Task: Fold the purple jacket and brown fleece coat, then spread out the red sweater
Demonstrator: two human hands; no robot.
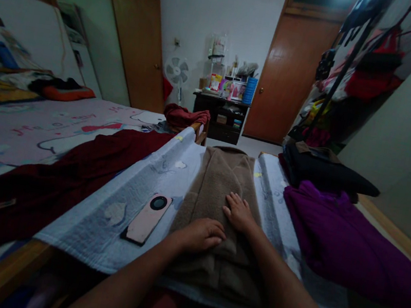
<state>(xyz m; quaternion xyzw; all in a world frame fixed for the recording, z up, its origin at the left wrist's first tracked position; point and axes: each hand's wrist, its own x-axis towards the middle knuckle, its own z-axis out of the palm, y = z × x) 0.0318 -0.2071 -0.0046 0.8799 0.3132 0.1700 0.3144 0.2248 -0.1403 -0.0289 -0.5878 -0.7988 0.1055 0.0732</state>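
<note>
A brown fleecy coat lies folded lengthwise in front of me on a pale blue cloth. My left hand rests on its lower middle, fingers loosely curved and laid on the fabric. A little farther up and to the right, my right hand presses flat on the coat with its fingers stretched out. Neither hand grips anything that I can see. Left of the coat, a pink phone with a round black camera ring lies on the cloth.
A dark red garment spreads along the bed at left. On the right lie a purple garment and a stack of dark folded clothes. Farther back stand a fan, a black cabinet and a wooden door.
</note>
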